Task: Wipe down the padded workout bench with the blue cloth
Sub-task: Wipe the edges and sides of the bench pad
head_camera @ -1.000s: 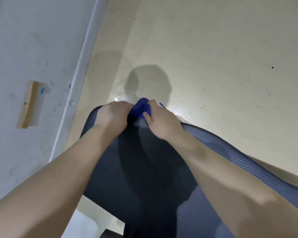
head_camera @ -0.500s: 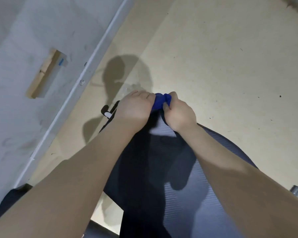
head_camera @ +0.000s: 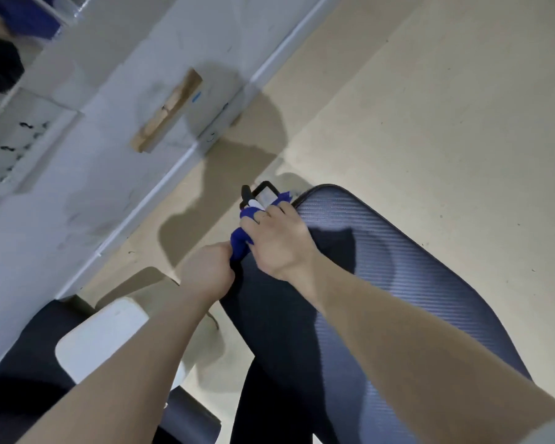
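The padded workout bench [head_camera: 391,257] is dark with a ribbed blue-grey sheen and runs from the bottom centre up to a rounded end. A bunched blue cloth [head_camera: 240,241] lies against the bench's left edge near that end. My right hand [head_camera: 277,243] presses on top of the cloth, bits of blue showing between and past its fingers. My left hand [head_camera: 207,270] is closed on the lower part of the cloth at the bench's side. Both forearms reach in from the bottom.
A black metal bench foot with a white cap [head_camera: 256,195] sticks out past the bench end. A white wall with a baseboard [head_camera: 180,161] runs along the left. A white rounded object [head_camera: 100,338] and a dark pad [head_camera: 20,363] sit at lower left. Beige floor [head_camera: 430,107] spreads to the right.
The view has swung right and back, revealing more wall and bench. Both hands slid with the cloth from the bench's end to its left edge, my right hand now above the left.
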Available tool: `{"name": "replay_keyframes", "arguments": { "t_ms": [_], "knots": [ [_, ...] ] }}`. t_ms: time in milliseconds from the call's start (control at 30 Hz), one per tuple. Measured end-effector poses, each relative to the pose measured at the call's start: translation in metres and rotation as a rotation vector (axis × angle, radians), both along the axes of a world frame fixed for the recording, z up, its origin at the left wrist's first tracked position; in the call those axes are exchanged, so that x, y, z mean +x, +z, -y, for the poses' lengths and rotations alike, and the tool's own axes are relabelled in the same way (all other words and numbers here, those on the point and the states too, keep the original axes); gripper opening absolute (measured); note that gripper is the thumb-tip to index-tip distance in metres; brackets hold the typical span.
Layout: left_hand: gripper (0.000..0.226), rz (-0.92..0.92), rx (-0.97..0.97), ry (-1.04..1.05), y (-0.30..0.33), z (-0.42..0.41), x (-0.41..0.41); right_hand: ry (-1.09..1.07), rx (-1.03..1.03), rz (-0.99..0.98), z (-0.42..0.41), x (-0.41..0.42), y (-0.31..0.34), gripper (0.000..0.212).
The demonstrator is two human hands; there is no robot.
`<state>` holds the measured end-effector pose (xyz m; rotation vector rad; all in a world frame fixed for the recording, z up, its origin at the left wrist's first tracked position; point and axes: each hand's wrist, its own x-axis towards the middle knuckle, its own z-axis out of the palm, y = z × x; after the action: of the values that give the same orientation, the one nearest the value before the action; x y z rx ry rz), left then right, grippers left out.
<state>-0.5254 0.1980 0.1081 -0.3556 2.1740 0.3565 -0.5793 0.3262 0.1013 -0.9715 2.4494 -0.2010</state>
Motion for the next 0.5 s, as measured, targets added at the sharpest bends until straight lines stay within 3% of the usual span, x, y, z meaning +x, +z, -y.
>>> {"name": "replay_keyframes", "arguments": {
  "t_ms": [67,167,233,300,433,500],
  "knots": [
    [0.023,-0.039,0.114,0.067,0.005,-0.003,-0.010,0.059,0.001,0.068,-0.014,-0.022,0.003,0.018],
    [0.052,-0.190,0.307,0.100,0.002,-0.033,-0.041,-0.025,0.070,-0.046,-0.053,-0.063,0.000,0.020],
    [0.049,-0.241,0.277,0.062,-0.002,-0.049,-0.052,-0.013,0.165,-0.148,-0.067,-0.069,-0.004,0.022],
    [0.040,-0.251,0.192,0.032,-0.004,-0.045,-0.049,-0.055,0.102,-0.188,-0.060,-0.055,-0.004,0.016],
    [0.021,-0.172,0.095,-0.047,0.006,-0.011,-0.021,-0.136,-0.050,0.021,-0.025,-0.019,-0.008,0.012],
    [0.025,-0.127,0.102,0.017,0.009,0.000,-0.007,-0.104,-0.056,0.066,-0.010,-0.007,-0.008,0.012]
  ]
}}
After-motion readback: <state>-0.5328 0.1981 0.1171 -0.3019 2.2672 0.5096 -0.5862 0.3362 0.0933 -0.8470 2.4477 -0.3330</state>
